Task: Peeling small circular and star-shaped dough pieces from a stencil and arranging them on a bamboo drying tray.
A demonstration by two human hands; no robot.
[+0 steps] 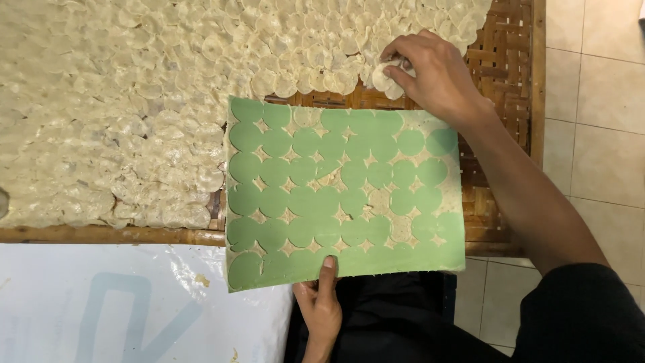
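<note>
A pale disc (pixel 388 75) is being pinched in the fingers (pixel 403 67) of the right hand (pixel 437 74), just at the edge of the layer of discs (pixel 134 101) that is being built up on the woven tray (pixel 510 67). The green sheet (pixel 346 195) is being held flat from below by the left hand (pixel 322 306), its thumb being pressed on the sheet's near edge and the fingers being hidden under it, so their clench cannot be told beyond that grip.

The work is being judged as well advanced. Most of the tray is already being covered by overlapping discs, too many and too crowded to be counted. Only a strip of bare weave at the right side and below the sheet is being left open. On the sheet nearly every round place is showing bare green; only about three pale discs, one at the top and two toward the lower right, seem to be left clinging, though thin scraps between the rounds are making this hard to tell.

One sheet, one tray and two hands are being seen. A white table (pixel 101 302) is lying beside the tray, and tiled floor (pixel 598 134) is showing at the right.
</note>
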